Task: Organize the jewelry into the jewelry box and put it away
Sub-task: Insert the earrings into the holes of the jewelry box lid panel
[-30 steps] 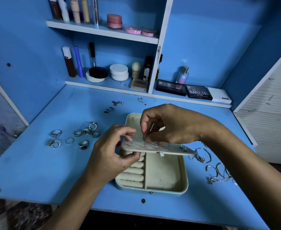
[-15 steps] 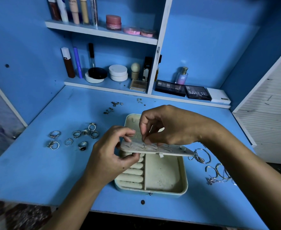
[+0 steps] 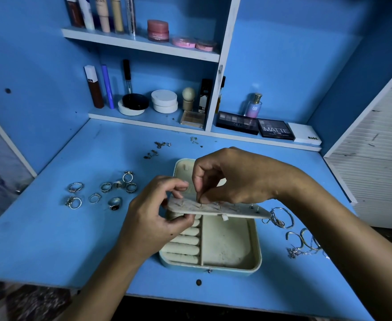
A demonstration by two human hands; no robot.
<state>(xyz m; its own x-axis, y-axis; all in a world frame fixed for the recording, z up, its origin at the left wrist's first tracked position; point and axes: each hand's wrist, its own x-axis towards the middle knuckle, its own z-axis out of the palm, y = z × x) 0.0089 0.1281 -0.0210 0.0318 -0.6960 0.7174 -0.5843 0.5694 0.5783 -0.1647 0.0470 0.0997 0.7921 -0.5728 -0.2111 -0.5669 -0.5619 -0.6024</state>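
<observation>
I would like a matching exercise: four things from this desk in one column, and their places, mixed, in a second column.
Things:
1. rings
2. earring panel
3. bracelets
4. MATTE palette

Places:
A. on the low shelf at the back
B. on the desk, right of the jewelry box
C. held above the box by the left hand
D. on the desk, left of the box

Pairs: 1-D, 2-C, 3-B, 4-A

Two bare forearms, left hand (image 3: 154,224) and right hand (image 3: 237,179) ringless, sleeveless.
</observation>
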